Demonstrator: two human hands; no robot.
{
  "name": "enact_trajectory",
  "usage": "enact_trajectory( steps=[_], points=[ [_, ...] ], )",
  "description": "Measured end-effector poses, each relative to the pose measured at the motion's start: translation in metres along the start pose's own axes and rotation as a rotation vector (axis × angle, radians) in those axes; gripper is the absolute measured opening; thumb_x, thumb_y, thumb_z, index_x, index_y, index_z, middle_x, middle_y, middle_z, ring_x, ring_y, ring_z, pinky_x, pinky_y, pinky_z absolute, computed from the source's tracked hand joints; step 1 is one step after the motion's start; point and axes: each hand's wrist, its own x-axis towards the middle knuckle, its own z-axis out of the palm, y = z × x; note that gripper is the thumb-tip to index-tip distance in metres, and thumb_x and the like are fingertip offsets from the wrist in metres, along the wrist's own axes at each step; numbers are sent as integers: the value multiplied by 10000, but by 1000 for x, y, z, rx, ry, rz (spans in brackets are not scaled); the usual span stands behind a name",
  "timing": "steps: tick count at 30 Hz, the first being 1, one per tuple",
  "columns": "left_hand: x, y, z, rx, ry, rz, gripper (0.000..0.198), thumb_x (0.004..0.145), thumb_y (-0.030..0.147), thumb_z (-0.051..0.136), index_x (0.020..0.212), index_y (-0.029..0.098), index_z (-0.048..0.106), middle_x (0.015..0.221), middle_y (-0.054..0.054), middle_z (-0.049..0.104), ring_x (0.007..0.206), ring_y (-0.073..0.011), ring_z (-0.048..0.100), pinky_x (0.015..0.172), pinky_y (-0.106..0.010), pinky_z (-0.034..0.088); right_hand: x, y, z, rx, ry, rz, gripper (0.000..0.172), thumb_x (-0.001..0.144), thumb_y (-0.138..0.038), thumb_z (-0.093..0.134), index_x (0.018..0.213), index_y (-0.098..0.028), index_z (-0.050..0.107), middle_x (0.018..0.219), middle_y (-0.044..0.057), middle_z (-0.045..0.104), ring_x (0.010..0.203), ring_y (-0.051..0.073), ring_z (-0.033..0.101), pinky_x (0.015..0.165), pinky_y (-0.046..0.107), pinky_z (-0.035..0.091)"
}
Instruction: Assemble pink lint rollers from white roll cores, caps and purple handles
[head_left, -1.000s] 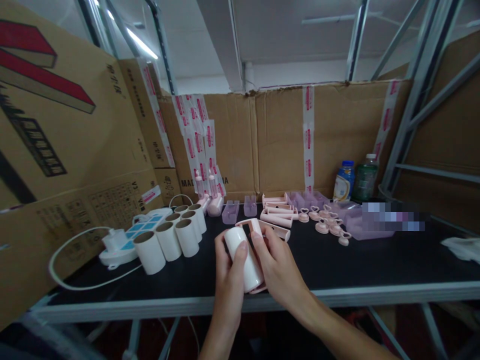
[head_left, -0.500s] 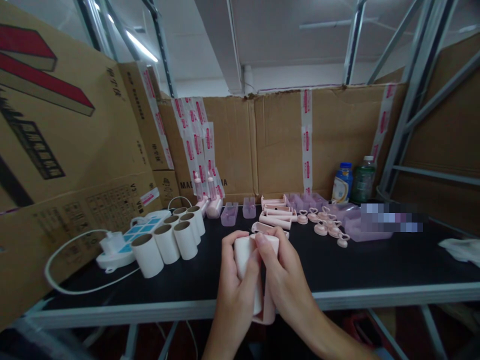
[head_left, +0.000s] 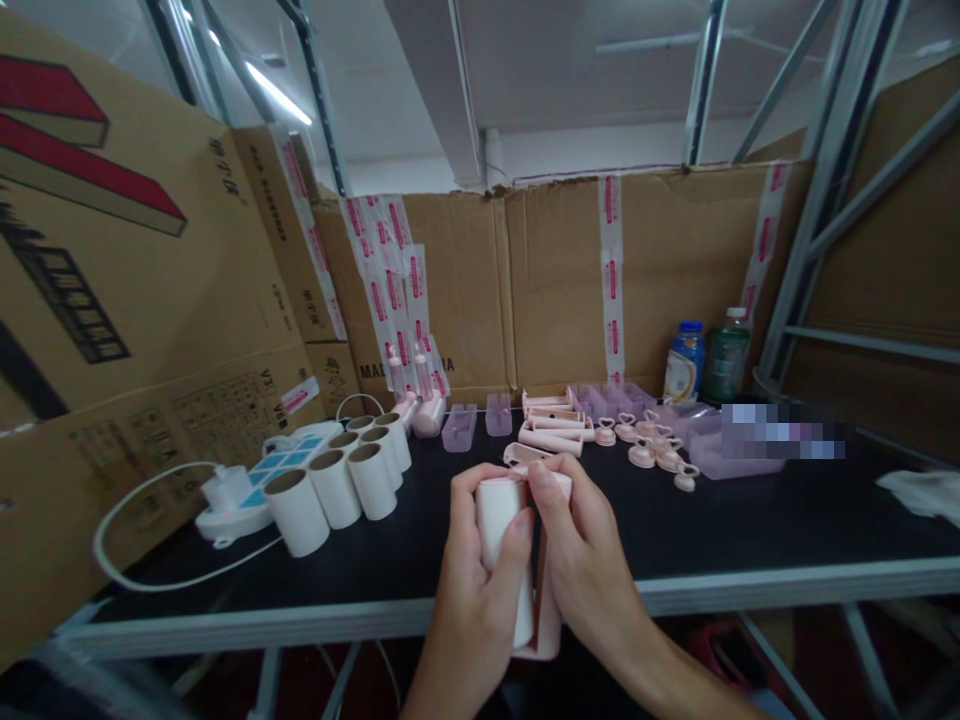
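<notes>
Slip risk at the shelf edge

Left hand wraps the white roller; right hand grips the pink frame alongside, near the shelf edge. Uneven thumb pressure could skew the roller — a loosened grip, drop it.

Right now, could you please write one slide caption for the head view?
Left hand holds a white cylinder, right hand a pink frame, with white tubes standing to the left.
</notes>
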Motion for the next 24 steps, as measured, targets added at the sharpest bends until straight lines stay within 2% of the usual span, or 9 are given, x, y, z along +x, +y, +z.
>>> enact_trajectory(
  steps=[10,16,21,24],
  points=[
    [-3,6,1,44,-41,14,328,1035,489,512,1290,310,409,1222,17,533,1097,-147,540,971,-248,399,-1,-2,0,-18,-8,24,374,1048,-543,511,908,-204,588,800,-26,595,691,130,543,618,276,439],
    [-5,13,4,28,-36,-38,360,1018,486,525,1305,299,416,1247,10,540,1083,-148,570,984,-239,431,0,-5,0,29,-8,30,368,1042,-558,527,910,-218,572,791,-39,574,695,126,531,622,274,435],
    [-2,15,10,-110,7,-52,556,983,488,593,1418,288,310,1248,-11,605,1015,-136,627,915,-207,506,-1,-8,1,86,-1,-1,341,1027,-574,553,948,-243,540,799,-52,552,690,121,509,620,257,437],
    [-1,12,11,-121,36,-67,544,945,543,655,1303,248,370,1080,-11,655,883,-144,642,787,-212,525,-2,-7,0,82,5,-38,328,1043,-573,517,979,-252,540,870,-41,574,745,129,526,665,264,454]
  ],
)
